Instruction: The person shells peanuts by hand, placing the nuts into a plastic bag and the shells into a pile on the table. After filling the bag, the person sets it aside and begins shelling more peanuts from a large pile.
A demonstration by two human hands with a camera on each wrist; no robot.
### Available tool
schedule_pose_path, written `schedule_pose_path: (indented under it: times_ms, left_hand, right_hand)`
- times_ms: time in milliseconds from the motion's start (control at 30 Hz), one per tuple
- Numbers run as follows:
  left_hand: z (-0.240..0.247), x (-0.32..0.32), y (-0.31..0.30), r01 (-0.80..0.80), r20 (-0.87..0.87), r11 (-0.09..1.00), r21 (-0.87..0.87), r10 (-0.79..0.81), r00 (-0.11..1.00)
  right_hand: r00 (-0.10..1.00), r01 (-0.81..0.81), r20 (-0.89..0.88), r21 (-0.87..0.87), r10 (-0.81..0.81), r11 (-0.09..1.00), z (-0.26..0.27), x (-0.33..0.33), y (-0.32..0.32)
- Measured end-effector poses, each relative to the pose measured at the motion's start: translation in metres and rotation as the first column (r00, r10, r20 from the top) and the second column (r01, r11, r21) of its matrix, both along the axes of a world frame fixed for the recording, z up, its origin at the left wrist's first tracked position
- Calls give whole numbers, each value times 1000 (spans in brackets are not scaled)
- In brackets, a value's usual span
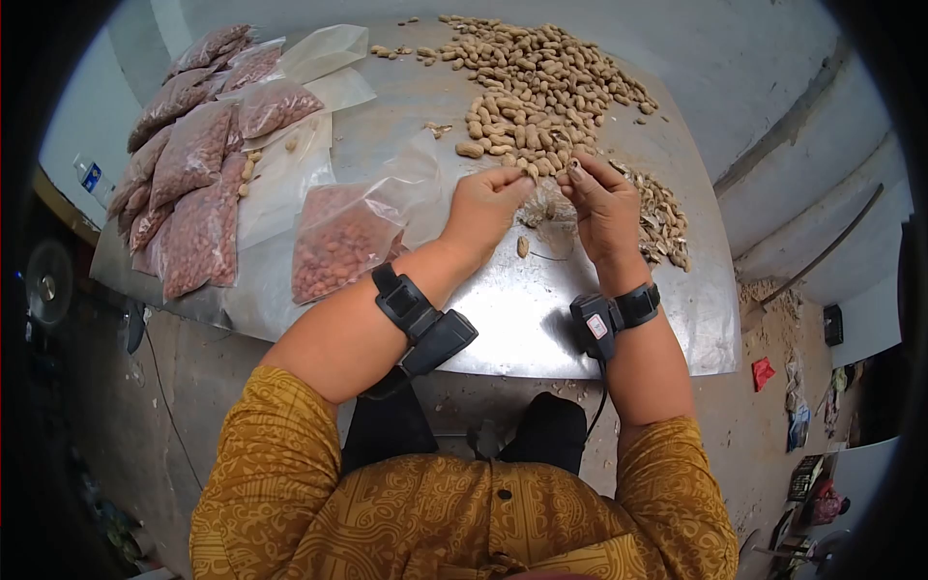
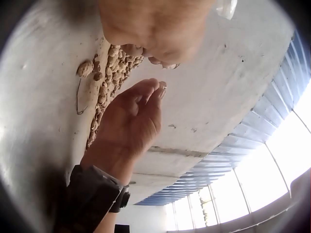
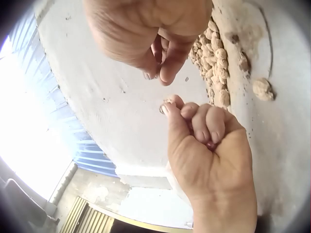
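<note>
My left hand (image 1: 488, 211) pinches a small pale piece of peanut shell (image 3: 165, 106) between thumb and forefinger. Its other fingers curl toward the palm, where a reddish peanut kernel (image 3: 211, 144) peeks out beneath them. Facing it, my right hand (image 1: 611, 211) brings thumb and fingertips together, with nothing visible between them. Both hands are above the near end of a heap of unshelled peanuts (image 1: 541, 77). One loose peanut (image 1: 523, 246) lies on the metal tabletop (image 1: 512, 319) below, between the wrists.
Empty shells (image 1: 662, 217) are piled beyond the right hand. Left of the left forearm lies an open clear bag of red kernels (image 1: 338, 242). Several filled bags (image 1: 193, 159) are stacked at the table's left, beside a water bottle (image 1: 94, 181). A wall (image 1: 773, 87) stands behind.
</note>
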State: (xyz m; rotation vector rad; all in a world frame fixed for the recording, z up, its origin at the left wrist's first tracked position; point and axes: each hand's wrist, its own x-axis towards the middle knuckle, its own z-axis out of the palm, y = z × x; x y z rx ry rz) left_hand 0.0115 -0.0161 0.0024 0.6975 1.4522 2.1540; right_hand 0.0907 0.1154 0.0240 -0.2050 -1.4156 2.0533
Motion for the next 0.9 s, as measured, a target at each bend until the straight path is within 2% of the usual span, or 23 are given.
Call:
schedule_pose_path:
  times_ms: [100, 300, 500, 600, 700, 800, 900]
  left_hand:
    - [-1, 3, 1, 98, 8, 990, -105, -98, 995]
    - [12, 6, -4, 145, 171, 989, 42, -150, 974]
    - [7, -1, -5, 232, 244, 961, 153, -264, 933]
    - [8, -5, -7, 275, 267, 943, 189, -319, 910]
    - [7, -8, -8, 313, 261, 931, 189, -355, 898]
    - [7, -8, -8, 321, 256, 932, 169, -356, 899]
    - [8, -4, -8, 291, 250, 946, 141, -318, 915]
  right_hand:
    - [999, -7, 35, 133, 2, 991, 0, 0, -2]
    - [989, -7, 134, 447, -59, 894, 5, 3, -12]
    - [994, -29, 101, 615, -42, 788, 3, 4, -7]
    - [988, -85, 157, 557, -4, 826, 5, 5, -9]
    - [972, -178, 229, 543, 59, 820, 7, 6, -10]
    - [977, -151, 211, 542, 40, 827, 3, 6, -15]
    - [993, 66, 8, 800, -120, 596, -7, -2, -21]
